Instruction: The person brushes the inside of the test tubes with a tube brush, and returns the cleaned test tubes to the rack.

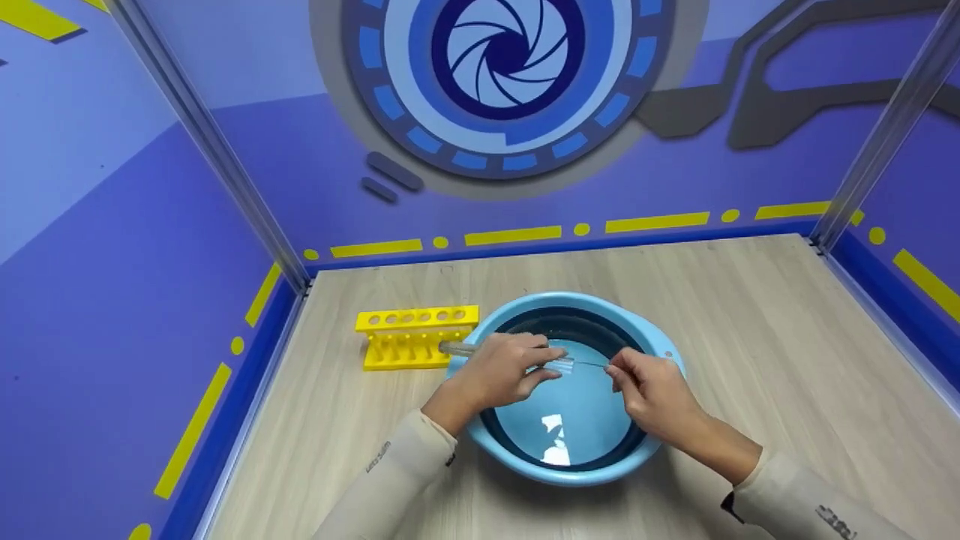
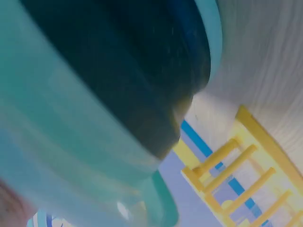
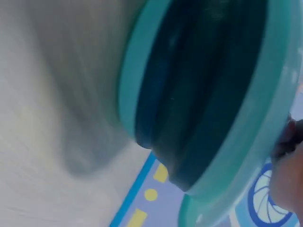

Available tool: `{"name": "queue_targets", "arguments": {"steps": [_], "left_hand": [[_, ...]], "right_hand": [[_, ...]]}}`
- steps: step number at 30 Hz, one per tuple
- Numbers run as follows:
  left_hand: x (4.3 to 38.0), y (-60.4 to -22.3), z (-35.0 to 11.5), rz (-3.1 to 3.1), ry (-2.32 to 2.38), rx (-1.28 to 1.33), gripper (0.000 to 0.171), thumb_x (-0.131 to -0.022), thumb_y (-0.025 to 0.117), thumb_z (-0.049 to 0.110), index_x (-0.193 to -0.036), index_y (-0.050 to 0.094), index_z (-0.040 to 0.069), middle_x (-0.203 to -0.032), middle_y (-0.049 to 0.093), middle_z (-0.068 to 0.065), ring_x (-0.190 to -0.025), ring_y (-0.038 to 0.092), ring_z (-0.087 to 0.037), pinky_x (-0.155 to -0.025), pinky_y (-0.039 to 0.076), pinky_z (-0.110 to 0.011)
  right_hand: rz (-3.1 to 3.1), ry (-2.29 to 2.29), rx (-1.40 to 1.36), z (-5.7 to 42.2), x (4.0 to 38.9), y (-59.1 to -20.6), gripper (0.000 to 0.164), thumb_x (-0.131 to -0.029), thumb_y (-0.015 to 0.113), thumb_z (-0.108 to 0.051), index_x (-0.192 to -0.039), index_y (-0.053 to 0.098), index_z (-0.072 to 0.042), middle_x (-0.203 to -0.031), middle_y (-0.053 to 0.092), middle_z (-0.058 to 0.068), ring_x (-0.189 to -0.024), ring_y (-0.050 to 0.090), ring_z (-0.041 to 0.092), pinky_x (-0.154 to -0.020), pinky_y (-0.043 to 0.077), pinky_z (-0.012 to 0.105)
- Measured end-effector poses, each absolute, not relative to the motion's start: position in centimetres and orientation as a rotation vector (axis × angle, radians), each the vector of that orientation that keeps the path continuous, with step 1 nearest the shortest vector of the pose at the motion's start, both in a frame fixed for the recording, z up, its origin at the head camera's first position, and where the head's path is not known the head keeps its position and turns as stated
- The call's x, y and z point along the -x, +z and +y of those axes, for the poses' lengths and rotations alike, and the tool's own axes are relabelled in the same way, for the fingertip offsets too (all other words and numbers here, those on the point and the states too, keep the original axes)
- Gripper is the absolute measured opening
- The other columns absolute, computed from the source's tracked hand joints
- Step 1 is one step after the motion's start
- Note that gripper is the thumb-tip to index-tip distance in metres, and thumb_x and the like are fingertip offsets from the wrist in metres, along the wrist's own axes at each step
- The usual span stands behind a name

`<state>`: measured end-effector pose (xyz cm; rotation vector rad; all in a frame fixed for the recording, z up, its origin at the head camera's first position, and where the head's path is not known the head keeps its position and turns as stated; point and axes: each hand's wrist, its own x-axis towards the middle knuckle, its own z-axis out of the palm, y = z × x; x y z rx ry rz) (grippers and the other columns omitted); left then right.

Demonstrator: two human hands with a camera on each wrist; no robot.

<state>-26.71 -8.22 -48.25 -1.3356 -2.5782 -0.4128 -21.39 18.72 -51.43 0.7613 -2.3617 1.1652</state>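
Observation:
Over the light-blue basin (image 1: 577,475), my left hand (image 1: 501,369) grips a clear test tube (image 1: 459,349) lying nearly level. Its rounded end pokes out to the left of the hand and looks grey inside; the other end points right, past the fingertips. My right hand (image 1: 660,394) pinches the thin wire handle of a test tube brush (image 1: 592,364), which runs left to the tube's open end. The brush's bristles cannot be made out clearly. Both wrist views mostly show the basin's dark folded side (image 2: 118,61), with only slivers of the hands.
A yellow test tube rack (image 1: 417,319) stands on the wooden table (image 1: 750,337), left of the basin and close to its rim. Shallow water with bright reflections lies in the basin. Blue-purple panels (image 1: 540,202) enclose the table at the back and both sides.

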Motion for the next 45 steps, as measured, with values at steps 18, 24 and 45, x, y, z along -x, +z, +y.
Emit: {"name": "queue_targets", "arguments": {"steps": [18, 24, 45], "left_hand": [[25.6, -47.9, -8.0, -2.674, -0.567, 1.188, 0.033, -0.104, 0.069, 0.042, -0.133, 0.076, 0.029, -0.102, 0.075, 0.009, -0.084, 0.061, -0.008, -0.078, 0.049, -0.020], [25.7, -49.3, -7.4, -2.370, -0.210, 1.088, 0.027, -0.105, 0.069, 0.040, -0.128, 0.078, 0.030, -0.095, 0.073, 0.010, -0.084, 0.063, -0.010, -0.074, 0.049, -0.021], [25.9, -46.7, -9.0, -2.792, -0.621, 1.357, 0.041, -0.108, 0.061, 0.046, -0.138, 0.073, 0.022, -0.124, 0.081, 0.004, -0.087, 0.072, -0.009, -0.086, 0.061, -0.021]], "right_hand": [[-2.391, 1.434, -0.750, 18.9, 20.8, -51.1, 0.016, -0.104, 0.065, -0.003, -0.092, 0.070, -0.013, -0.073, 0.066, -0.004, -0.062, 0.058, 0.010, -0.057, 0.049, 0.020], [-2.596, 2.311, -0.203, 18.7, 20.6, -49.4, 0.025, -0.111, 0.056, -0.019, -0.096, 0.065, -0.002, -0.074, 0.059, -0.001, -0.061, 0.048, 0.010, -0.053, 0.036, 0.019], [-2.116, 0.711, -1.083, 18.6, 21.0, -51.3, 0.015, -0.106, 0.062, -0.007, -0.094, 0.069, -0.010, -0.074, 0.064, -0.003, -0.063, 0.057, 0.004, -0.060, 0.056, 0.019]]}}
